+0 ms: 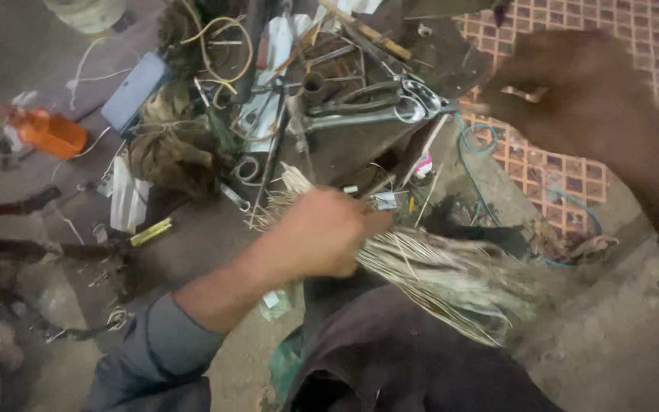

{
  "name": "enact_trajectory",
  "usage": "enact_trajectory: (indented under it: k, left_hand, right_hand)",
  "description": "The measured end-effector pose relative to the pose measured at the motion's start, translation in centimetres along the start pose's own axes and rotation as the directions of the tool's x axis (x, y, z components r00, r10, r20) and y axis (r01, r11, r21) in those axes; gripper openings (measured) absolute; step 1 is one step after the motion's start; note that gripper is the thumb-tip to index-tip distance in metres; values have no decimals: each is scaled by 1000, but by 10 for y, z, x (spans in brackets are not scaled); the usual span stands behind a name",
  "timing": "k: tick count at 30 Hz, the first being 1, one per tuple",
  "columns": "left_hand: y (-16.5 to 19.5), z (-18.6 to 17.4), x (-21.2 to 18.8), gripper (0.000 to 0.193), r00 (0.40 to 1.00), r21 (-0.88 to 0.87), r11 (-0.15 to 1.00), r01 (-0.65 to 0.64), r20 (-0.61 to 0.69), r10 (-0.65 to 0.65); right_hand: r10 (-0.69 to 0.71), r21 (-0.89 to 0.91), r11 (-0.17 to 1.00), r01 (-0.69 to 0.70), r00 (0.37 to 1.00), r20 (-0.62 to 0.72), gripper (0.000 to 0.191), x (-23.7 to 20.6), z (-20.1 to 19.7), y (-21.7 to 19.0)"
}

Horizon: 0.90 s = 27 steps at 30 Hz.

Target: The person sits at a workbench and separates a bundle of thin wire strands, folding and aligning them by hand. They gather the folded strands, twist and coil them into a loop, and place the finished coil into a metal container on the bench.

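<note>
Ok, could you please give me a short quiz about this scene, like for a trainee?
1. True or false: the left hand grips a bundle of pale thin strands.
2. Which colour is the bottle lying at the far left: A green, B orange, C white?
3. Fill the gap: the right hand is raised above the ____ patterned floor.

Key: 1 true; 2 B; 3 tiled.

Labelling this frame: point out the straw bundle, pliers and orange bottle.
straw bundle (451, 278), head view, mid-length of the pale stalks
pliers (371, 103), head view, on the metal handles
orange bottle (53, 133), head view, middle of its body
</note>
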<state>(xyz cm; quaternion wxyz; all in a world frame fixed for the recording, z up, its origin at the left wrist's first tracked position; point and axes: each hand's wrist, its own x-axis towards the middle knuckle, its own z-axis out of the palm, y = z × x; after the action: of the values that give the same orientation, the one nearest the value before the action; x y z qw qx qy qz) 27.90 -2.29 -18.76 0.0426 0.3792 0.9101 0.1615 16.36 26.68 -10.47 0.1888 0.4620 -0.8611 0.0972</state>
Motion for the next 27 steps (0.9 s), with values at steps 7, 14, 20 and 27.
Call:
enact_trajectory:
  k: [7, 14, 20, 27]
  left_hand:
    - [-20, 13, 55, 43, 926, -6, 926, 376, -24, -376]
    - [-31, 14, 53, 54, 837, -446, 859, 252, -345, -425]
    - [-5, -6, 33, 54, 985, -262, 956, -134, -145, 99]
    - [12, 14, 48, 12, 999, 154, 987, -40, 13, 39]
  right_hand:
    - [-100, -230, 955, 188, 932, 349, 22, -16, -23, -61]
    - [144, 474, 881, -1, 953, -267, 12, -97, 75, -128]
    - [342, 810, 358, -465, 872, 350, 11, -101, 103, -52]
    - [-201, 262, 958, 116, 924, 324, 16, -13, 35, -46]
